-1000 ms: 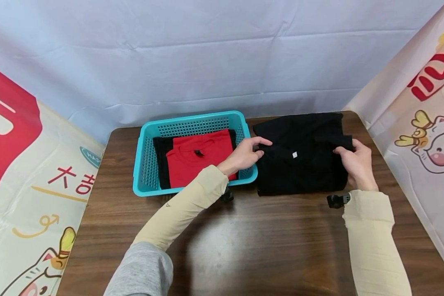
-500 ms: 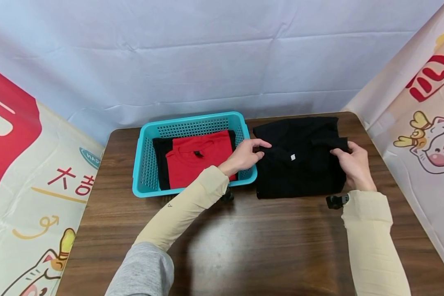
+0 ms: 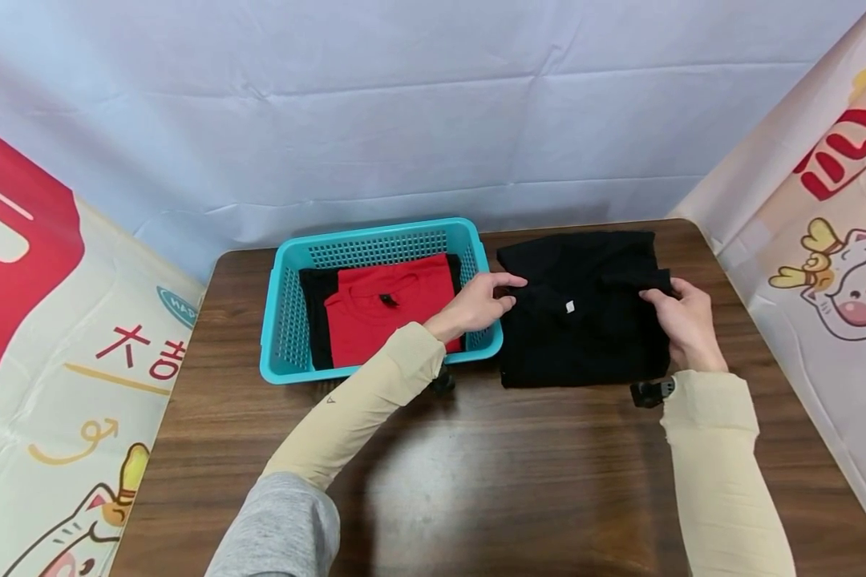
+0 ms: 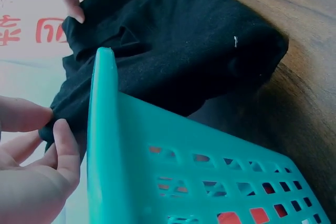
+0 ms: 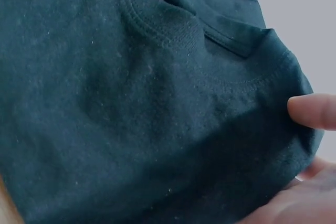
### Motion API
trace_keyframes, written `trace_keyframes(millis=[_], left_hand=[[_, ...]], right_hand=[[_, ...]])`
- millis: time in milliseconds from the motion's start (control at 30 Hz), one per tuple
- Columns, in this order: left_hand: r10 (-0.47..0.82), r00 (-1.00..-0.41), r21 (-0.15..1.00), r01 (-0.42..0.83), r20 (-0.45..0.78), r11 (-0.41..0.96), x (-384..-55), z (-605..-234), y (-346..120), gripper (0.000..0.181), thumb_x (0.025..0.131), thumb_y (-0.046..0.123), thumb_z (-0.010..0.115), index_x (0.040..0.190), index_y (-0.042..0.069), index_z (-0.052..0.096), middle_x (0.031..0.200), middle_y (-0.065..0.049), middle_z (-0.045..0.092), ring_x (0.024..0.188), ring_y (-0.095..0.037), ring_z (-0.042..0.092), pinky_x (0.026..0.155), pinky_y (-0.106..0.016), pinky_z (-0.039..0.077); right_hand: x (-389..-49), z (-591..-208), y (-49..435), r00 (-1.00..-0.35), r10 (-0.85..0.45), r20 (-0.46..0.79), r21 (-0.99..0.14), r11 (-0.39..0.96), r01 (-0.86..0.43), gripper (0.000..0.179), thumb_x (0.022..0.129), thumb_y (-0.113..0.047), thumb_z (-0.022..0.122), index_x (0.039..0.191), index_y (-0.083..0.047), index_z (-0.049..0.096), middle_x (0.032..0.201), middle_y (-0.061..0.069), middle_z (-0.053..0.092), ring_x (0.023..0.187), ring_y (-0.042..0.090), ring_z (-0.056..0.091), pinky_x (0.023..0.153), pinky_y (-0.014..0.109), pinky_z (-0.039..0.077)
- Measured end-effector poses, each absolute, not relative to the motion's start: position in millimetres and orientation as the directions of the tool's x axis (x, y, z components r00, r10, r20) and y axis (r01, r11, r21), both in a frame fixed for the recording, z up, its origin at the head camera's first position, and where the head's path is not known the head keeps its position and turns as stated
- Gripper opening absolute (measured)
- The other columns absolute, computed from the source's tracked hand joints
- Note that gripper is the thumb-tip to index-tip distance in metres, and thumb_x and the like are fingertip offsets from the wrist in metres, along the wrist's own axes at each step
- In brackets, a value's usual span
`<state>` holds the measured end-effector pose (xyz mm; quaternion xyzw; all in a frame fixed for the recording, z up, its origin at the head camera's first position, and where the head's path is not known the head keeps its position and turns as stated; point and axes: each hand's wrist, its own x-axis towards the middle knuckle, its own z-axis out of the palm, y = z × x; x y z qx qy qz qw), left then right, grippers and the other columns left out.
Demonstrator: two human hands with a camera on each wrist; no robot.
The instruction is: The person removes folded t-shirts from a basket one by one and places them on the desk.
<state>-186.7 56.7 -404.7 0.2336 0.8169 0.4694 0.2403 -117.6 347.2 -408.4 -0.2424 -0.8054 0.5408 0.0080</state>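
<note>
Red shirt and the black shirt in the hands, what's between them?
The head view shows a strip of black cloth, the basket's wall and the left hand between the red shirt and the black shirt.

The head view is bright, with pale glare (image 3: pixel 433 473) on the worktop (image 3: pixel 541 473); the right wrist view looks hazy, bluish.
</note>
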Motion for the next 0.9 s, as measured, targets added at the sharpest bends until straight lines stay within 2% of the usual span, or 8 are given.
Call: trace_keyframes(millis=[100,167,300,367,433,667,767,900], left_hand=[[0.614,-0.768,0.889,0.139,-0.181,0.436,-187,-405,56,0.039,0.098,0.011,0.052,0.138,0.014,0.053,0.114,-0.011,0.059,0.045,-0.014,0.036,0.055,-0.022,0.040],[0.619,-0.763,0.897,0.126,-0.186,0.425,-187,-406,55,0.040,0.098,0.011,0.052,0.139,0.014,0.052,0.123,-0.010,0.057,0.050,-0.014,0.040,0.054,-0.023,0.040],[0.628,-0.757,0.912,0.109,-0.181,0.395,-187,-408,55,0.043,0.098,0.011,0.053,0.141,0.014,0.050,0.141,-0.007,0.049,0.084,-0.013,0.054,0.067,-0.022,0.046],[0.632,-0.755,0.918,0.108,-0.174,0.381,-188,-408,54,0.044,0.098,0.011,0.053,0.141,0.014,0.049,0.145,-0.006,0.046,0.104,-0.013,0.054,0.078,-0.022,0.049],[0.637,-0.751,0.927,0.096,-0.173,0.364,-188,-409,54,0.045,0.098,0.010,0.054,0.142,0.014,0.048,0.147,-0.005,0.044,0.112,-0.017,0.054,0.087,-0.024,0.050],[0.619,-0.766,0.941,0.054,-0.176,0.335,-188,-406,48,0.045,0.098,0.010,0.052,0.142,0.015,0.047,0.149,-0.003,0.041,0.129,-0.022,0.048,0.100,-0.032,0.048],[0.578,-0.796,0.950,0.012,-0.179,0.311,-189,-403,42,0.043,0.098,0.009,0.051,0.141,0.014,0.048,0.148,-0.005,0.044,0.133,-0.023,0.047,0.103,-0.034,0.046],[0.519,-0.837,0.963,-0.034,-0.174,0.268,-190,-398,30,0.039,0.098,0.008,0.051,0.137,0.013,0.051,0.141,-0.007,0.051,0.127,-0.023,0.052,0.103,-0.037,0.047]], right_hand=[[-119,-408,344,-0.884,0.393,-0.254,-0.886,0.272,0.375,0.021,0.096,-0.029,0.053,0.112,-0.016,0.054,0.107,-0.009,0.044,0.097,0.013,0.046,0.087,0.032,0.040],[-120,-408,343,-0.883,0.395,-0.254,-0.892,0.258,0.372,0.019,0.096,-0.029,0.053,0.110,-0.017,0.054,0.105,-0.009,0.044,0.096,0.013,0.046,0.087,0.032,0.040],[-123,-409,340,-0.877,0.411,-0.249,-0.892,0.255,0.373,0.019,0.096,-0.029,0.053,0.110,-0.016,0.055,0.105,-0.011,0.044,0.096,0.012,0.045,0.088,0.031,0.039],[-124,-410,339,-0.875,0.419,-0.243,-0.892,0.257,0.371,0.020,0.096,-0.029,0.053,0.111,-0.015,0.055,0.105,-0.011,0.044,0.096,0.011,0.045,0.088,0.029,0.038],[-125,-410,338,-0.874,0.426,-0.233,-0.892,0.265,0.367,0.020,0.096,-0.028,0.052,0.110,-0.014,0.056,0.104,-0.011,0.045,0.096,0.010,0.045,0.087,0.027,0.038],[-129,-412,336,-0.879,0.431,-0.202,-0.887,0.300,0.351,0.022,0.097,-0.027,0.050,0.111,-0.011,0.056,0.101,-0.010,0.046,0.092,0.007,0.043,0.086,0.024,0.036],[-131,-414,335,-0.883,0.431,-0.185,-0.883,0.322,0.342,0.031,0.097,-0.025,0.049,0.120,-0.006,0.055,0.101,-0.013,0.047,0.092,0.004,0.044,0.084,0.021,0.037],[-135,-415,333,-0.897,0.412,-0.158,-0.860,0.388,0.330,0.042,0.098,-0.023,0.047,0.132,0.001,0.051,0.103,-0.013,0.049,0.095,0.001,0.045,0.083,0.016,0.038]])
